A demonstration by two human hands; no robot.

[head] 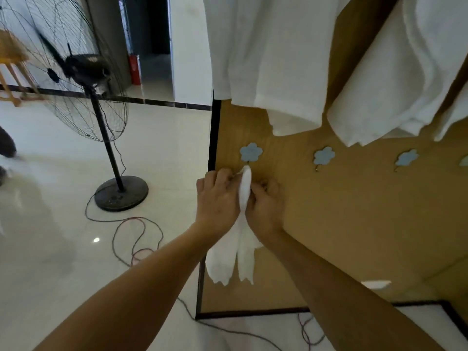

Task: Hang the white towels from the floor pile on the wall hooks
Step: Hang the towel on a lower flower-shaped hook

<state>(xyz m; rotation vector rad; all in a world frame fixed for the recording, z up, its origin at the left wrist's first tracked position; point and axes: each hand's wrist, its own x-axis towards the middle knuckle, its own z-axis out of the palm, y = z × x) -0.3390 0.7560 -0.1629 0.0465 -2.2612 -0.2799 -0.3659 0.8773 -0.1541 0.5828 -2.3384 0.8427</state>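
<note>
A small white towel [245,188] is bunched between my two hands against the wooden wall panel [354,224]. Its top end reaches the metal hook under the leftmost blue flower hook [250,152]. My left hand [217,198] grips the towel from the left, and my right hand [264,206] grips it from the right. The towel's loose ends [233,264] hang down below my wrists. Two more blue flower hooks [324,155] [407,158] sit bare to the right. The floor pile is out of view.
Large white towels [266,59] [395,92] hang from above on the panel. A black standing fan [83,72] with its round base [121,193] stands on the tiled floor at left, cables [136,236] trailing toward the panel's foot. A red extinguisher [135,69] stands in the doorway.
</note>
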